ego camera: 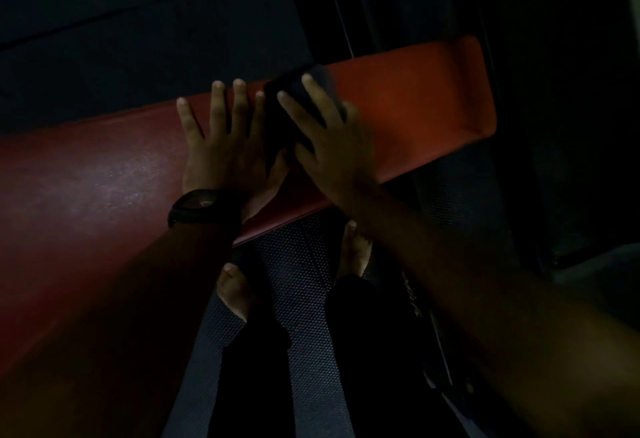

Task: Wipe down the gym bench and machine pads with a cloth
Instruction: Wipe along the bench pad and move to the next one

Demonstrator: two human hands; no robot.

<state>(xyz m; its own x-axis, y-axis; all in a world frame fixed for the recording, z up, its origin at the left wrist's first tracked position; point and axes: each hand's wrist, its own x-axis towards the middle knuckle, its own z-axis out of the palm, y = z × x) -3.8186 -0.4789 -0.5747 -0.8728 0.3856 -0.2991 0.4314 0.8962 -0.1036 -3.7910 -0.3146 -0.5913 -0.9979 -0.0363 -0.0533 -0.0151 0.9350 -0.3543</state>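
Observation:
A long red padded bench (415, 102) runs from the lower left up to the right in dim light. My left hand (221, 147), with a dark watch on its wrist, lies flat on the pad with fingers spread. Right beside it my right hand (329, 140) presses a dark cloth (294, 102) onto the pad; the hand is motion-blurred. The cloth shows between and under the fingers of that hand.
Below the bench lies a dark textured rubber floor mat (304, 299), where my two bare feet (235, 292) stand in dark trouser legs. Dark machine frame parts (346, 5) rise behind the bench's far end. The room is very dark.

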